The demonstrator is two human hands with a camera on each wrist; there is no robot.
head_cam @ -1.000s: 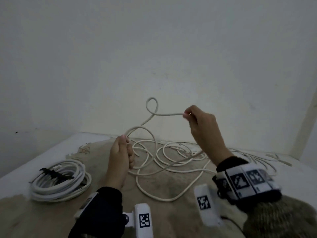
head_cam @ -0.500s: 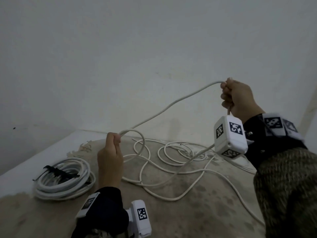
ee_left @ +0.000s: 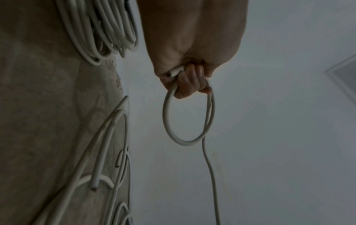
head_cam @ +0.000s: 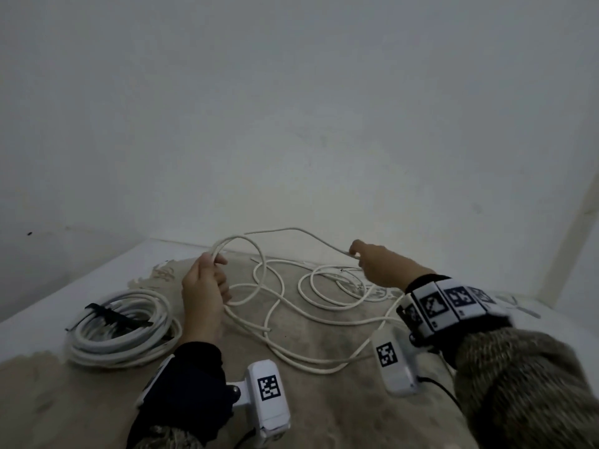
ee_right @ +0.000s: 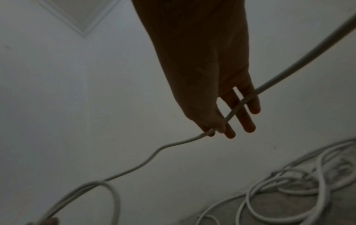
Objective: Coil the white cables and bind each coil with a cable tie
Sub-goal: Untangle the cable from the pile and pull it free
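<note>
While a small loop (ee_left: 187, 115) of the loose white cable (head_cam: 293, 314) is held up, the left hand (head_cam: 204, 286) is seen closed in a fist round it; in the left wrist view the fingers (ee_left: 189, 83) are curled over the strands, a cut cable end showing at the thumb side of the fist. From those fingers one strand is carried across in a shallow arc to the right hand (head_cam: 381, 265), raised at about the same height. There the cable is pinched between thumb and forefinger, and in the right wrist view it is seen lying across the other fingers (ee_right: 243, 115), which are extended and slightly spread. Beyond the right fingertips, the strand drops away to the surface. Below and between both hands, the remaining cable lies in slack overlapping loops on the beige mat (head_cam: 324, 400). To the outer side of the left fingers, well apart from them, a finished coil (head_cam: 120, 328) is noted on the mat, bound with a black cable tie (head_cam: 115, 315).
</note>
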